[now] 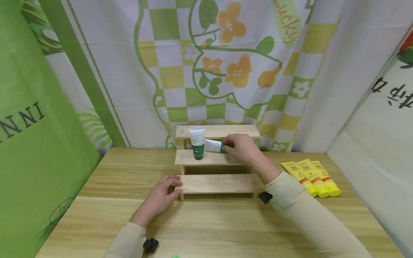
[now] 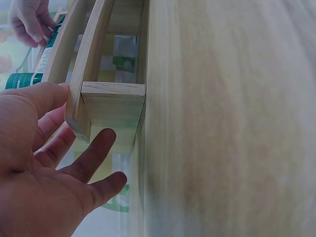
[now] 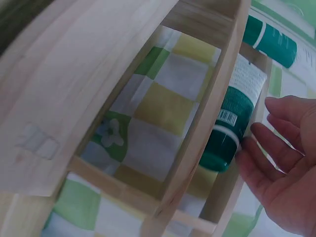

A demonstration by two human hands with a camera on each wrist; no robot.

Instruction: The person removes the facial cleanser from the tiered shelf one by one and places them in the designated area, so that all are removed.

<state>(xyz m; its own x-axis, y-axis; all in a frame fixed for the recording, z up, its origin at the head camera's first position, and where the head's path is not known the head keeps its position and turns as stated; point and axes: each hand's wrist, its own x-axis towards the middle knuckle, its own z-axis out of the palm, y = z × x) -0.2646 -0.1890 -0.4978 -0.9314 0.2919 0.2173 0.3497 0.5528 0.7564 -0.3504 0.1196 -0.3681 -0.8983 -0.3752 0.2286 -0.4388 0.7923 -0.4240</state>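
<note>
A three-step wooden shelf rack (image 1: 219,183) stands on the table. One white-and-green squeeze tube (image 1: 196,141) stands cap down at the left of its middle step. A second squeeze tube (image 1: 213,146) lies sideways behind it, cap to the right. My right hand (image 1: 242,147) is at that cap; in the right wrist view its relaxed fingers (image 3: 254,155) sit beside the green cap (image 3: 216,155), not wrapped round it. My left hand (image 1: 162,193) rests against the left end of the lowest step, thumb and fingertips touching, the other fingers (image 2: 94,158) spread loosely.
Several yellow tubes (image 1: 313,179) lie side by side on the table, right of the rack. A patterned curtain (image 1: 174,53) hangs right behind the rack. A small bright green thing (image 1: 175,256) shows at the bottom edge of the head view.
</note>
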